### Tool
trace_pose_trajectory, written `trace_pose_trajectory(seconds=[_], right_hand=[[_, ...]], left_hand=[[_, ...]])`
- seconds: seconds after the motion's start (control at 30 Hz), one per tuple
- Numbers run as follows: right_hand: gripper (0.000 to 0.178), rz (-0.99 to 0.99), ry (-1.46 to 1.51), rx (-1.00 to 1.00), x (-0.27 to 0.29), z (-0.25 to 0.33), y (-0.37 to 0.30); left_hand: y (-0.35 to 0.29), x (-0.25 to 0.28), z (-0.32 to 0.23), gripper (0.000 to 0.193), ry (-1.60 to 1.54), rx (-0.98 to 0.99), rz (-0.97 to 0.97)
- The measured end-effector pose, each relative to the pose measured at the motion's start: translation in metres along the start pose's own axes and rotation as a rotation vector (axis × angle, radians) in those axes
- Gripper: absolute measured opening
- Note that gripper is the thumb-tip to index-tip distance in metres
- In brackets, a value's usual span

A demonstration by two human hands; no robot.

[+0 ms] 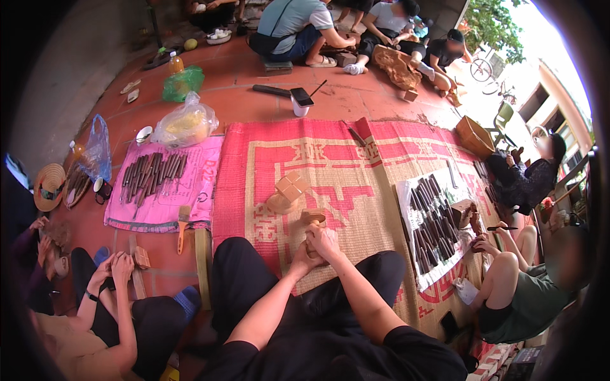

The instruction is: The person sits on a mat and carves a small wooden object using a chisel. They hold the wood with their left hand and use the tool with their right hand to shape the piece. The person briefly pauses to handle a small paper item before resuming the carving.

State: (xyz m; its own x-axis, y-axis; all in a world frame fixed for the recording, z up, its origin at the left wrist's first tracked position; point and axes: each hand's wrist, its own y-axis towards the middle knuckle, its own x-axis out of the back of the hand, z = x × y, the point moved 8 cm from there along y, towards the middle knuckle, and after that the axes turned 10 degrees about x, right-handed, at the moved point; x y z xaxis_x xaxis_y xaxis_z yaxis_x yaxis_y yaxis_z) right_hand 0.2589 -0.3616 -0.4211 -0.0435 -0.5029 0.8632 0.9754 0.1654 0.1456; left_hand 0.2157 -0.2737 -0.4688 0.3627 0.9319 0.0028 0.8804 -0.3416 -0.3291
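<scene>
On the mat between my knees, both hands are closed around a light-brown carved wooden piece (312, 216). My left hand (303, 261) grips its lower part. Over its middle, my right hand (323, 242) is wrapped, overlapping the left. Most of the piece is covered by my fingers; a squarish top pokes out beyond them. Whether a tool is also in my right hand cannot be seen. Just past my hands lies a second carved wooden piece (291, 188) with a blocky, grooved end and a rounded end.
The red and tan woven mat (260, 136) spreads ahead. Dark carving tools (152, 174) lie on a pink sack at left, more (433, 219) on a white sheet at right. A brush (182, 227) rests by my left knee. People sit working on both sides and ahead.
</scene>
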Motion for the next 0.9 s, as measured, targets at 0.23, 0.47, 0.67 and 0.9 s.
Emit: trace_pose_trajectory(seconds=[0.23, 0.47, 0.67, 0.9], right_hand=[[0.018, -0.006, -0.029, -0.018, 0.008, -0.004, 0.015], [0.017, 0.100, -0.086, 0.053, 0.002, 0.013, 0.005], [0.017, 0.027, -0.141, 0.020, 0.006, 0.008, 0.028], [0.017, 0.142, -0.174, 0.077, -0.004, 0.018, 0.004]], left_hand=[[0.003, 0.004, -0.004, 0.078, -0.081, 0.021, 0.024], [-0.001, -0.001, -0.003, 0.068, -0.219, 0.048, 0.036], [0.004, 0.003, 0.003, 0.076, 0.020, -0.003, -0.016], [0.005, 0.002, 0.005, 0.076, -0.062, -0.011, -0.024]])
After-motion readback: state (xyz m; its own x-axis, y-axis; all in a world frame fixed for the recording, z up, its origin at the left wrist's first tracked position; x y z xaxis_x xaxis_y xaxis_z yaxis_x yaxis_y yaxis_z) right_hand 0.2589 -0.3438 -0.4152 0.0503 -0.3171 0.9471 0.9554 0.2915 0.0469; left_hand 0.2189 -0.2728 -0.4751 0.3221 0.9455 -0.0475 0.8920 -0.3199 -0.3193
